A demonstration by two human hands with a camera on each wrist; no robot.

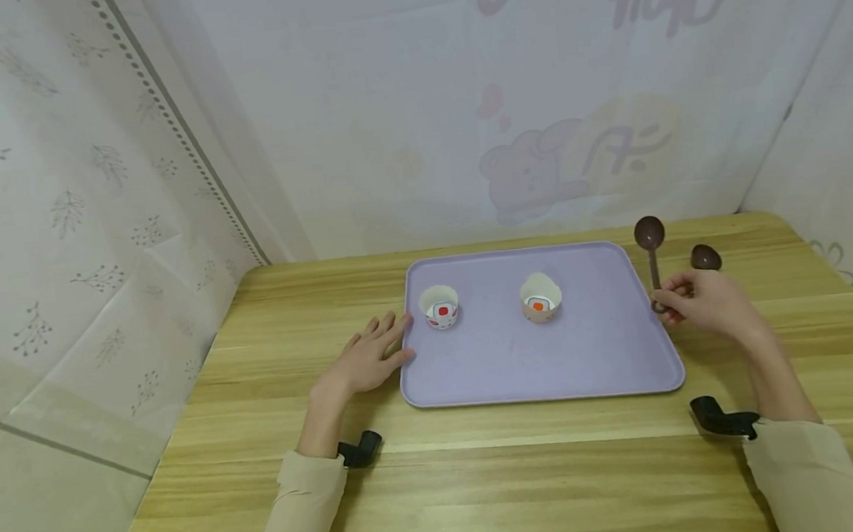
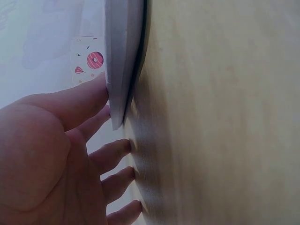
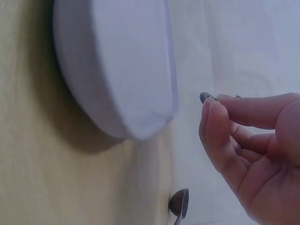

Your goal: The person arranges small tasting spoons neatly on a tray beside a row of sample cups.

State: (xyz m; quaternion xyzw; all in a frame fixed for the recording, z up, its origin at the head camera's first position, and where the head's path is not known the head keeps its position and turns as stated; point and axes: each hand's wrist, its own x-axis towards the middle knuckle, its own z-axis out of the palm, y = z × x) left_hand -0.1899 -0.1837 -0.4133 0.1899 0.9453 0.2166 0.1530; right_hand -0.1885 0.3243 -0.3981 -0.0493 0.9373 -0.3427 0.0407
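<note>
My right hand [image 1: 708, 302] pinches a dark brown spoon [image 1: 652, 261] by the end of its handle, with the bowl toward the back, just beyond the tray's right edge. In the right wrist view, only the tip of that handle pokes out from between thumb and fingers [image 3: 213, 110]. A second brown spoon [image 1: 706, 257] lies on the table to the right, its handle hidden behind my hand. My left hand [image 1: 365, 361], fingers spread, rests at the left edge of the lilac tray [image 1: 599, 361]; its thumb touches the rim [image 2: 123, 56].
Two paper baking cups stand on the tray: a white one [image 1: 441, 307] on the left and a peach one [image 1: 540, 298] near the middle, each with a coloured print inside. Beneath is a wooden table [image 1: 534, 491]. A printed curtain [image 1: 386, 135] hangs behind it.
</note>
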